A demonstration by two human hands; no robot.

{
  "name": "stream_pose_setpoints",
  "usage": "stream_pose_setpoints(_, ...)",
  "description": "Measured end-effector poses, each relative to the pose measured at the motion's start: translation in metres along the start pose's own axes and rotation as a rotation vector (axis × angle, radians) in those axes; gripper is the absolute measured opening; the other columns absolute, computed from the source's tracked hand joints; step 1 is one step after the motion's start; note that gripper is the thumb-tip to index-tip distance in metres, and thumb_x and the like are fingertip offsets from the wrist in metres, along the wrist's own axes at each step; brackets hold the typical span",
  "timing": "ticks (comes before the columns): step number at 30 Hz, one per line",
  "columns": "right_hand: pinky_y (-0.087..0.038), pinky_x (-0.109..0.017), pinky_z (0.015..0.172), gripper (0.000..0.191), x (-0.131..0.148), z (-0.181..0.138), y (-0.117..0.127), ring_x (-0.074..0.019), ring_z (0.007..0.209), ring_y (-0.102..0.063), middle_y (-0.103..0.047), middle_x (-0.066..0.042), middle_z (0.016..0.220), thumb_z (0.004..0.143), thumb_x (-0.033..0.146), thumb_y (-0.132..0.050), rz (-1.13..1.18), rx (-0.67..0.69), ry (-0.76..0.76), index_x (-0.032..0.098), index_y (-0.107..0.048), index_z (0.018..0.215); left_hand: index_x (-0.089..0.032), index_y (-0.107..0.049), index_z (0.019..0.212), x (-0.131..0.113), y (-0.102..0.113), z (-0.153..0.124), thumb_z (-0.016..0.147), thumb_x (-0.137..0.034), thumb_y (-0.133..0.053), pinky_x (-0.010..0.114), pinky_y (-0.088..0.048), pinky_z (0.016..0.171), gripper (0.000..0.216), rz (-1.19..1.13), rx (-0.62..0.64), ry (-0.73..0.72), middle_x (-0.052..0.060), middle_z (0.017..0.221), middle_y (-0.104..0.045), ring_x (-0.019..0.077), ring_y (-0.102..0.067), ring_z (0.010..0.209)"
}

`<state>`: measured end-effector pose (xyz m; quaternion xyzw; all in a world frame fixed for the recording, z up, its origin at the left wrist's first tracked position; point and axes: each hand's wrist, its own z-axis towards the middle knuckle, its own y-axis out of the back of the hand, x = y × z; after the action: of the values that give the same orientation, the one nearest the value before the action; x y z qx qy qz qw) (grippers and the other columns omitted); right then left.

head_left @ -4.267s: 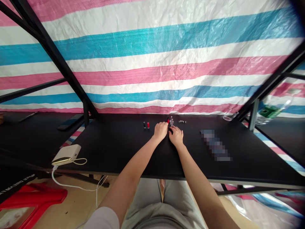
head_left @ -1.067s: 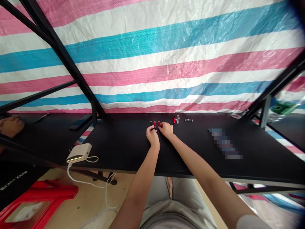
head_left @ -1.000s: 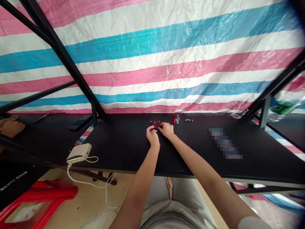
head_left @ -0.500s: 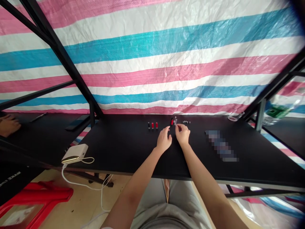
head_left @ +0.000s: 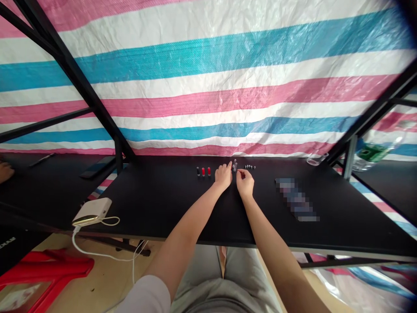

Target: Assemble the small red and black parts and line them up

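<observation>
My left hand reaches forward over the black table, its fingers stretched out beside the small clear tubes. Whether anything lies under its fingers is hidden. Just right of it, my right hand has thumb and index finger pinched together close in front of the clear tubes; what they hold, if anything, is too small to make out. Left of my hands stand a small black tube and two red tubes, in a row. Several small shiny metal pieces lie in a line to the right.
A pixelated flat item lies at the right of the table. A white box with a cable sits at the left edge. At the back right is a clear cup. Another person's hand shows far left.
My left hand has moved forward, and the red-and-black tube seen beside the clear tubes before is now hidden. My right hand keeps its pinch. The view has shifted slightly.
</observation>
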<state>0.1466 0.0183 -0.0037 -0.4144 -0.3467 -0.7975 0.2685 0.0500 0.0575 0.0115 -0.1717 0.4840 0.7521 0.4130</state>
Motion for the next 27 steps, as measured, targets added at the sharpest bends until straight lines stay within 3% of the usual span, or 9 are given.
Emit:
stream_pose_setpoints(4,-0.046,-0.033,0.075,0.026,-0.003,0.0,-0.001,-0.0184,0.075,-0.058,-0.064,-0.008,0.085,0.078,0.028,-0.044,-0.045,0.036,0.006,0.015,-0.062,0.091,-0.019,-0.059,0.08,0.0,-0.004,0.004,0.075,-0.009,-0.052,0.034,-0.041,0.08,0.013,0.095,-0.007,-0.023,0.007,0.077,-0.056,0.0216,-0.054,0.08)
stream_pose_setpoints(7,-0.043,-0.038,0.082,0.025,-0.005,-0.001,-0.003,-0.0224,0.09,-0.056,-0.062,-0.011,0.095,0.077,0.025,-0.046,-0.185,0.077,0.021,0.014,-0.062,0.093,-0.02,-0.056,0.071,-0.003,0.0,0.002,0.074,-0.009,-0.054,0.03,-0.042,0.074,0.011,0.037,-0.046,0.002,0.005,0.073,-0.056,0.0191,-0.055,0.075)
stream_pose_setpoints(11,-0.036,-0.041,0.093,0.03,-0.008,-0.004,-0.007,-0.0258,0.11,-0.047,-0.054,-0.013,0.116,0.078,0.025,-0.046,-0.365,0.2,0.042,0.014,-0.061,0.103,-0.021,-0.058,0.077,-0.006,0.011,-0.01,0.074,-0.011,-0.056,0.026,-0.043,0.07,0.01,-0.016,-0.084,0.091,0.003,0.077,-0.062,0.0153,-0.057,0.072)
stream_pose_setpoints(16,-0.019,-0.044,0.105,0.044,-0.007,-0.008,-0.012,-0.0253,0.129,-0.027,-0.037,-0.01,0.138,0.085,0.033,-0.041,-0.586,0.366,0.019,0.017,-0.048,0.125,-0.019,-0.06,0.083,-0.003,0.028,-0.03,0.075,-0.017,-0.057,0.025,-0.046,0.067,0.009,-0.095,-0.147,0.183,0.003,0.081,-0.066,0.0126,-0.06,0.068)
stream_pose_setpoints(21,-0.013,-0.047,0.106,0.05,-0.001,-0.009,-0.014,-0.0249,0.133,-0.018,-0.028,-0.007,0.144,0.089,0.041,-0.031,-0.691,0.472,-0.002,0.021,-0.037,0.134,-0.017,-0.063,0.082,0.003,0.038,-0.052,0.076,-0.027,-0.057,0.025,-0.048,0.065,0.013,-0.345,-0.235,0.236,0.005,0.079,-0.067,0.0131,-0.062,0.066)
stream_pose_setpoints(27,-0.011,-0.051,0.106,0.05,0.001,-0.007,-0.016,-0.0254,0.133,-0.017,-0.025,-0.004,0.145,0.09,0.043,-0.028,-0.711,0.498,-0.006,0.024,-0.034,0.136,-0.016,-0.064,0.085,0.01,0.038,-0.064,0.075,-0.033,-0.06,0.026,-0.048,0.067,0.021,-0.501,-0.319,0.31,0.007,0.08,-0.067,0.0144,-0.063,0.071)
